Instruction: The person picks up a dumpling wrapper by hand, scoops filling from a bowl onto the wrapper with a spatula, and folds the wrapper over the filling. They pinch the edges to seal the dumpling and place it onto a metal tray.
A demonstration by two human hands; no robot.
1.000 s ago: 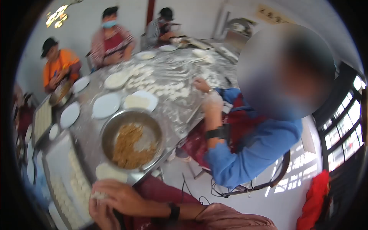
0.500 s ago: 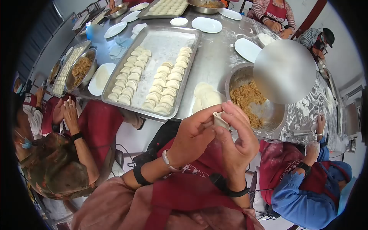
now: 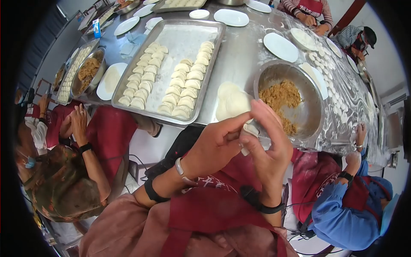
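A pale, partly folded dumpling (image 3: 251, 129) is held in front of my chest between both hands. My left hand (image 3: 216, 141) is closed on its left side, with the fingertips partly hidden behind it. On the other side my right hand (image 3: 270, 143) pinches the dough between thumb and fingers. Just beyond my fingers lies a small pile of round dough wrappers (image 3: 232, 103) on the metal table. To the right of the wrappers stands a steel bowl (image 3: 314, 113) with brown filling (image 3: 280, 96) in it.
A metal tray (image 3: 184, 32) holds rows of folded dumplings (image 3: 182, 94). White plates (image 3: 280, 46) and floured dough pieces (image 3: 329, 81) lie farther back. Co-workers sit close on both sides, one in a camouflage top (image 3: 64, 184), another in blue sleeves (image 3: 338, 218).
The dumpling has turned in my fingers and sits slightly lower in the view. The blurred patch over the bowl has gone, showing the bowl and dough pieces. The whole scene has shifted slightly.
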